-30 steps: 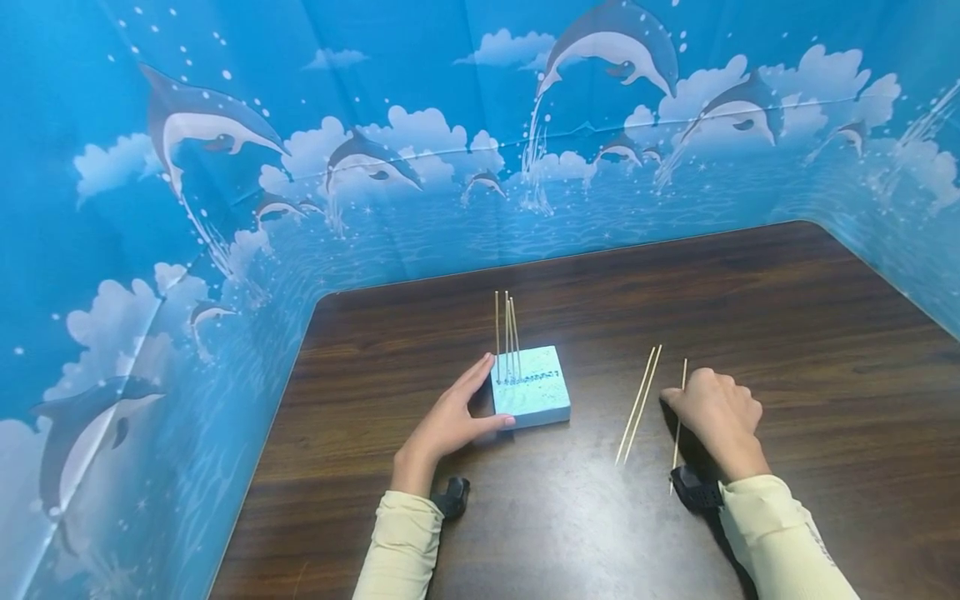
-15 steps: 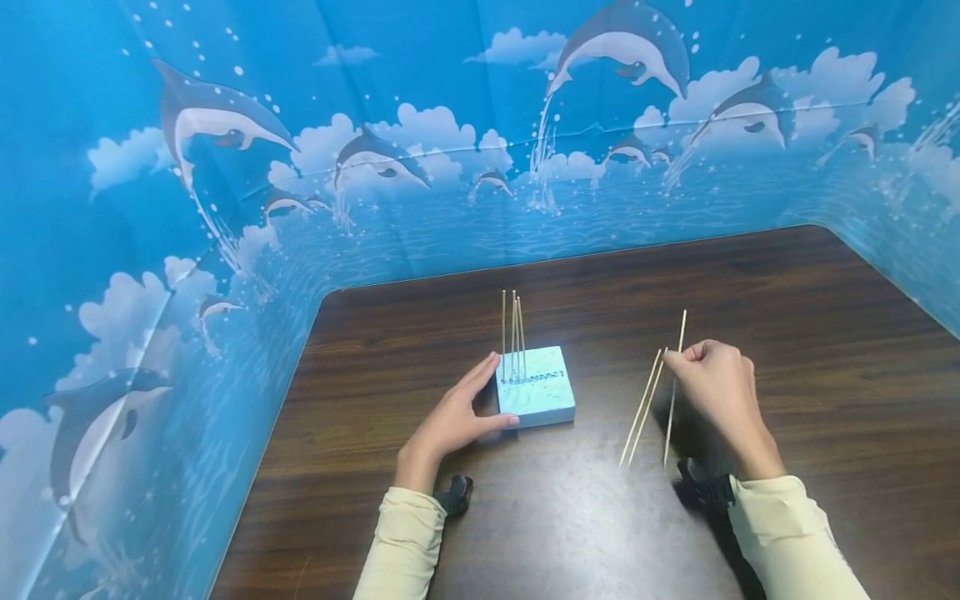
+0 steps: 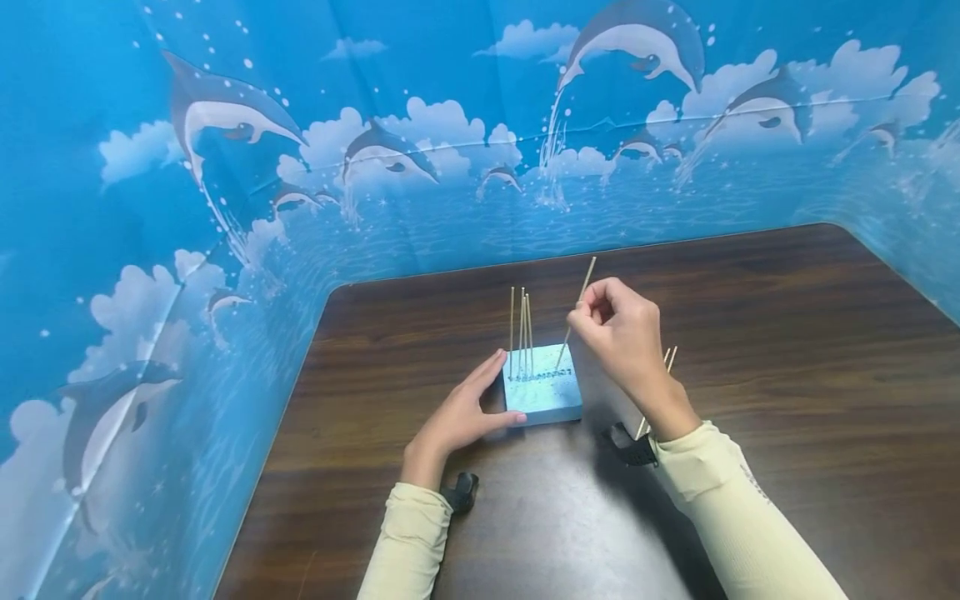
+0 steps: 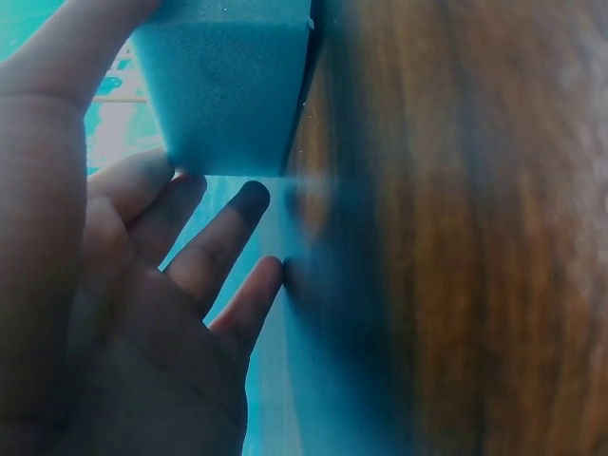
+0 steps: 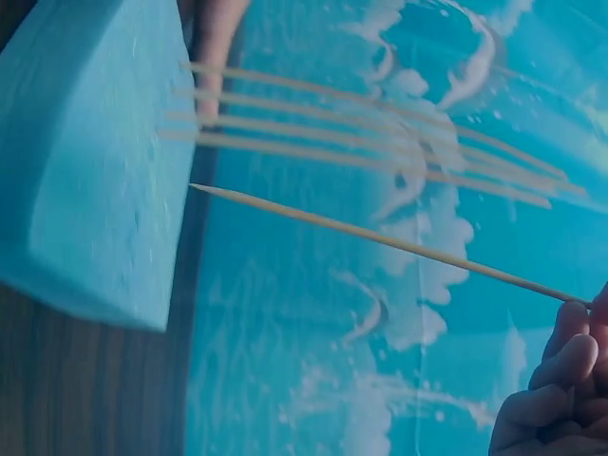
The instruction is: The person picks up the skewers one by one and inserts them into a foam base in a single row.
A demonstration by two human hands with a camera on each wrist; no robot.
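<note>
A light blue foam block (image 3: 546, 392) lies on the dark wooden table (image 3: 750, 350), with several thin wooden skewers (image 3: 521, 329) standing upright in its far left part. My left hand (image 3: 480, 404) rests against the block's left side, thumb along its front edge. Above the block, my right hand (image 3: 587, 312) pinches one skewer (image 3: 572, 321) tilted, its pointed tip just over the block's top. In the right wrist view the held skewer (image 5: 380, 237) points at the block (image 5: 95, 171) below the standing skewers (image 5: 380, 133). The left wrist view shows the block (image 4: 223, 85) beside my straight fingers (image 4: 218, 247).
Two more skewers (image 3: 667, 358) lie on the table behind my right wrist, mostly hidden by it. A blue dolphin-print backdrop (image 3: 450, 167) walls in the table's far and left sides. Bare tabletop stretches to the right.
My right hand lifted one skewer off the table and carried it left, up over the foam block. The left hand stayed on the block.
</note>
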